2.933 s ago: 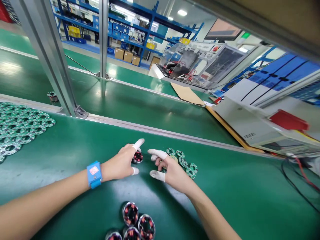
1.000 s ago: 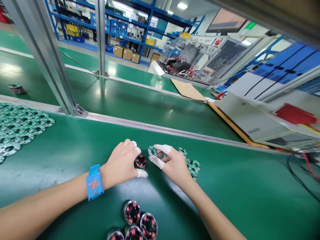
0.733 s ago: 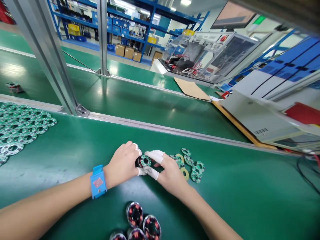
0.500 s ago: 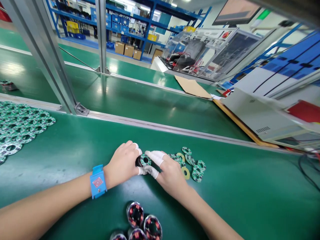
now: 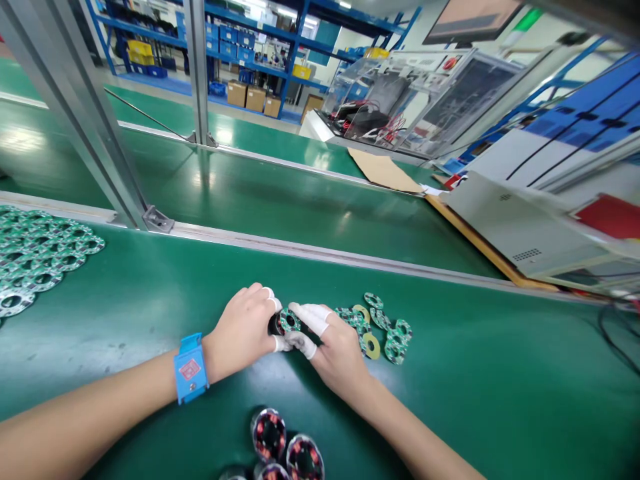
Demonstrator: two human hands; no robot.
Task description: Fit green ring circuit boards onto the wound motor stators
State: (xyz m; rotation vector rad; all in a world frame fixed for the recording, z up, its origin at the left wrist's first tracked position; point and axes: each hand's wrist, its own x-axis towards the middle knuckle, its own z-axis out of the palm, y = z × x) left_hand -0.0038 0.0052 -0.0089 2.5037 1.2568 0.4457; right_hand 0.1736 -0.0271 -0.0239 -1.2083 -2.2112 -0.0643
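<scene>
While my left hand (image 5: 243,325) clamps a coil (image 5: 275,325), my right hand (image 5: 336,348) pinches a green ring (image 5: 284,323) at its face; can't tell if seated. Nearer coils (image 5: 269,419) show no ring; loose rings (image 5: 399,338) lie at right.

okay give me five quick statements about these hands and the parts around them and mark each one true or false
1. The left hand grips a dark cylindrical part. True.
2. The right hand touches a green ring board. True.
3. The blue strap is on the right wrist. False: it is on the left.
4. A yellow ring lies beside the right hand. True.
5. The copper-wound parts sit beyond the hands. False: they sit nearer the person.
</scene>
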